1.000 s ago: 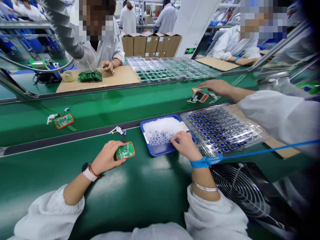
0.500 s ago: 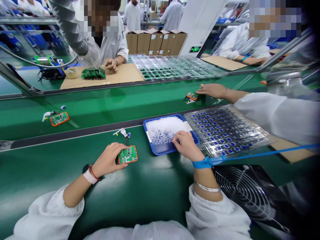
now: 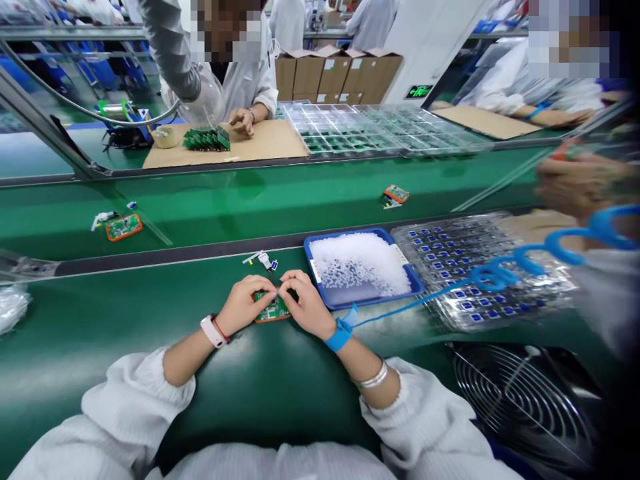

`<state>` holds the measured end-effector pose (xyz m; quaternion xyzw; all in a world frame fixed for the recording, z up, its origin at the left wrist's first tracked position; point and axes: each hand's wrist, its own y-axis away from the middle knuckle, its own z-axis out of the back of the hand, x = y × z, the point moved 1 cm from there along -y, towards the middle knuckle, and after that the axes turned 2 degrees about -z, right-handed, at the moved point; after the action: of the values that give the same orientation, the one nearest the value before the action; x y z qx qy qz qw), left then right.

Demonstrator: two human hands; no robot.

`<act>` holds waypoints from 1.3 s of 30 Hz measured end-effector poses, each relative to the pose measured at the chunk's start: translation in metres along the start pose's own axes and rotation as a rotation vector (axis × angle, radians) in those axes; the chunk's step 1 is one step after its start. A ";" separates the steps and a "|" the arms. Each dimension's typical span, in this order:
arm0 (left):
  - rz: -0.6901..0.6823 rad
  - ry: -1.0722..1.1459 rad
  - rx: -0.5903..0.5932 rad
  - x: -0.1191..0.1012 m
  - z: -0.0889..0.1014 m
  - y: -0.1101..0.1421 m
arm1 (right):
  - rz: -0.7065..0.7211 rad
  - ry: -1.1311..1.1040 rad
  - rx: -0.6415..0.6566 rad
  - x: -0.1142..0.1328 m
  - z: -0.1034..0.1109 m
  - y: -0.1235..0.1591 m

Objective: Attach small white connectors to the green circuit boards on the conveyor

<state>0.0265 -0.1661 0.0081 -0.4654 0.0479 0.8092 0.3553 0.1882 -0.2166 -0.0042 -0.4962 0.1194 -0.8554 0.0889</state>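
Looking longest left to right, our green board [image 3: 275,311] points its wires [image 3: 271,272] away; our hands [image 3: 244,305] [image 3: 309,309] pinch closed over it.

Three orange-edged circuit boards [image 3: 273,311] show clearly, plus one blue tray [image 3: 343,294] and one fan [image 3: 525,400].

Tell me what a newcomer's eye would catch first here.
Probably the heap of white pieces in the blue tray, right of centre. Next, perhaps, the orange-rimmed circuit board on the green table, with the left hand and right hand close together over it. The coiled blue cord also stands out, at right.
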 end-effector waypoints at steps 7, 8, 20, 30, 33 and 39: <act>0.051 -0.040 0.023 0.003 0.000 0.000 | -0.026 0.017 0.084 -0.002 -0.006 -0.001; 0.068 -0.039 0.028 0.002 0.001 -0.001 | -0.037 0.016 0.082 -0.003 -0.006 -0.002; 0.030 -0.121 0.070 0.004 0.009 -0.003 | -0.009 0.081 0.001 0.011 0.017 -0.004; -0.062 -0.192 0.116 0.009 0.009 0.001 | -0.375 0.535 -0.157 -0.055 0.143 0.034; -0.065 -0.199 0.119 0.009 0.009 0.001 | -0.373 0.559 -0.148 -0.063 0.137 0.035; -0.068 -0.177 0.114 0.009 0.009 0.002 | -0.328 0.578 -0.088 -0.063 0.136 0.036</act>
<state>0.0165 -0.1590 0.0055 -0.3722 0.0465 0.8306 0.4115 0.3391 -0.2493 -0.0018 -0.2492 0.0951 -0.9576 -0.1088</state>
